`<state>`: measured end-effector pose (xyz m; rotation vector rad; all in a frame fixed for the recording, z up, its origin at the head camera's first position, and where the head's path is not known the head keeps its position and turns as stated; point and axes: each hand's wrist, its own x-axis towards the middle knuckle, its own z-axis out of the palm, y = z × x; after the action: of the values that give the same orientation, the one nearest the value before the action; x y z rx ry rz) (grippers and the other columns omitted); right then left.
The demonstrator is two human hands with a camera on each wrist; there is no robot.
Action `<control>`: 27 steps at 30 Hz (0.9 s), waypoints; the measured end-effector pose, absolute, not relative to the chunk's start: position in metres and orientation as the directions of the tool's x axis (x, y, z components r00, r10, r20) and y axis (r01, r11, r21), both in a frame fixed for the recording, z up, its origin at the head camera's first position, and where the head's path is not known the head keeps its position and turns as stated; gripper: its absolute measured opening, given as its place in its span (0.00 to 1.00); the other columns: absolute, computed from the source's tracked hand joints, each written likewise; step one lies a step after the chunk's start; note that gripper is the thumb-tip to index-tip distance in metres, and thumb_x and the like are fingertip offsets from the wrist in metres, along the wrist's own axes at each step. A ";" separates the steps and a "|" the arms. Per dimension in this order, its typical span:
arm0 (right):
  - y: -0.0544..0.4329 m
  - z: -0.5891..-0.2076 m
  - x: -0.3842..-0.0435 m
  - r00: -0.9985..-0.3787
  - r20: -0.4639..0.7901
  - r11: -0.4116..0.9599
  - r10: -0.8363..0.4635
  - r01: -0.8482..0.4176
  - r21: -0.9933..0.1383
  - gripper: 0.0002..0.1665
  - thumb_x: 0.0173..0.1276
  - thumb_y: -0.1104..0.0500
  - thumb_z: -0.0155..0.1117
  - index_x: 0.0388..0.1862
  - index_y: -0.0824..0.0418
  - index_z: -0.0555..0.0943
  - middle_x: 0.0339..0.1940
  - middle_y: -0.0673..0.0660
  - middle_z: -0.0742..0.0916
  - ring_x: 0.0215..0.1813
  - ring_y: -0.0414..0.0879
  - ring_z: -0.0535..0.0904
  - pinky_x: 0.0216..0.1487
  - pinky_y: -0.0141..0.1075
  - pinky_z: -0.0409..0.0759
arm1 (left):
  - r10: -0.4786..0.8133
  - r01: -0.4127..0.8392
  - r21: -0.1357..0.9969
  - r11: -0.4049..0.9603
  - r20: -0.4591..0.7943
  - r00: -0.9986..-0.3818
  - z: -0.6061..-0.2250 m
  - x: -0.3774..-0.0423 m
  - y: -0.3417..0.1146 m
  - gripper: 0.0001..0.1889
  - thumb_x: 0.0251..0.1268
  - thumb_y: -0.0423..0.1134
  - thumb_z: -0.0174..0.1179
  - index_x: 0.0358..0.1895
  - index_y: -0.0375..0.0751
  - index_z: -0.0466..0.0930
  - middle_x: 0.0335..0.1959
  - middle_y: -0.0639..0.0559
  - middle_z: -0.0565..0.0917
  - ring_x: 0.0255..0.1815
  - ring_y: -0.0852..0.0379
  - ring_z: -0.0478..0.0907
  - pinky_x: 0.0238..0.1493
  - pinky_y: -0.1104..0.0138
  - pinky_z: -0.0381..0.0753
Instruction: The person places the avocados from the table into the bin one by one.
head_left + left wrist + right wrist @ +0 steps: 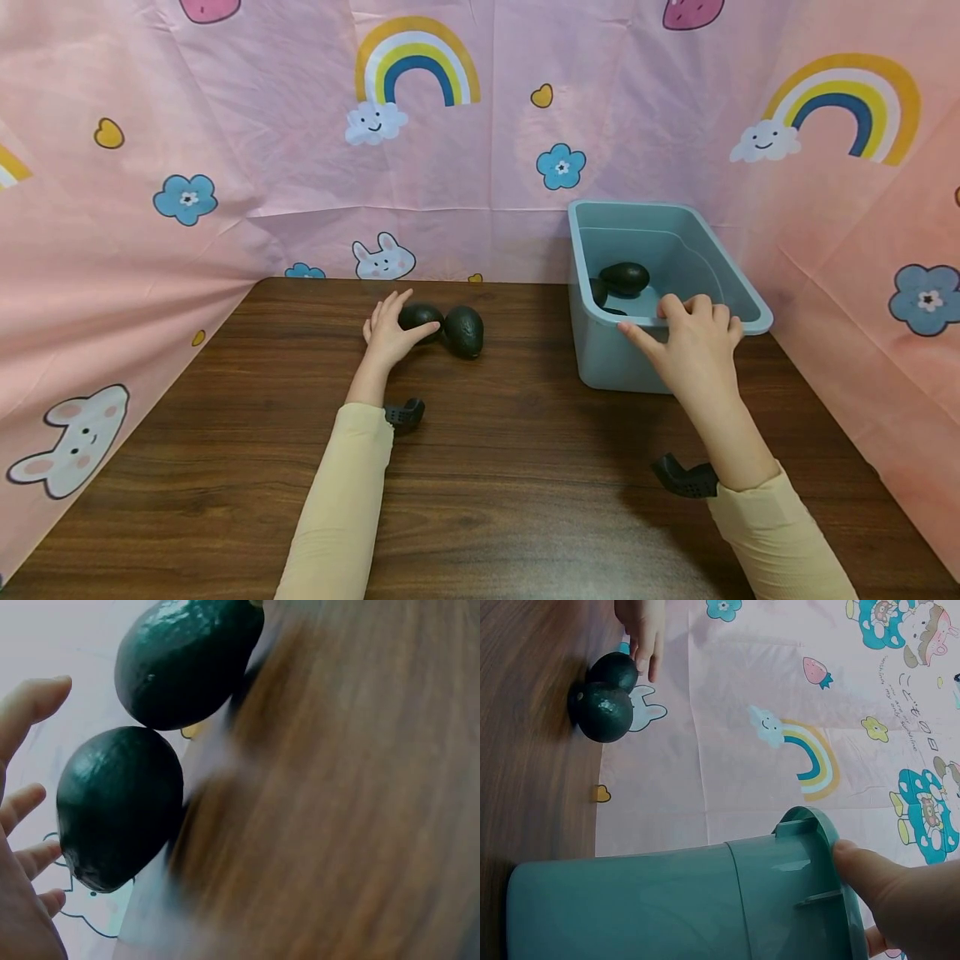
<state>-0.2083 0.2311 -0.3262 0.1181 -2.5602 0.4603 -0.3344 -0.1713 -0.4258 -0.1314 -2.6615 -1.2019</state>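
Two dark avocados lie side by side at the back of the table. My left hand (386,329) is at the left avocado (422,317), thumb in front and fingers spread behind it. In the left wrist view a gap shows between the thumb and this avocado (120,810). The right avocado (464,332) sits against it, with no hand on it. My right hand (697,358) is at the front rim of a blue-grey plastic bin (622,362), thumb tip at the rim, fingers loosely bent over the opening and holding nothing. Inside lies an avocado (625,278), others partly hidden by the front wall.
The bin stands at the back right of the brown wooden table (510,467). A pink patterned cloth (300,167) hangs behind the table and along both sides. Black wrist mounts (405,414) stick out from both forearms.
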 end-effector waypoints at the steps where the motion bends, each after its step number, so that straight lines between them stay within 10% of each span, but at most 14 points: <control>1: 0.231 -0.326 -0.208 -0.856 0.517 0.938 0.008 -0.172 -0.299 0.33 0.62 0.34 0.63 0.41 0.64 0.73 0.44 0.70 0.70 0.47 0.68 0.62 0.53 0.68 0.52 | -0.007 0.171 0.729 0.663 0.234 -0.972 -0.427 -0.335 -0.172 0.44 0.57 0.57 0.66 0.75 0.52 0.56 0.76 0.46 0.48 0.75 0.41 0.37 0.66 0.40 0.31; 27: 0.232 -0.326 -0.209 -0.857 0.516 0.939 0.001 -0.177 -0.296 0.33 0.62 0.34 0.63 0.40 0.64 0.73 0.43 0.70 0.70 0.47 0.68 0.62 0.52 0.68 0.53 | -0.045 0.111 0.773 0.624 0.178 -0.983 -0.440 -0.341 -0.176 0.42 0.57 0.54 0.67 0.75 0.53 0.57 0.75 0.44 0.52 0.72 0.34 0.46 0.63 0.35 0.42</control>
<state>-0.2087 0.2315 -0.3262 0.1250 -2.5644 0.4565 -0.3408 -0.1757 -0.4400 -0.0551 -2.6659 -1.2872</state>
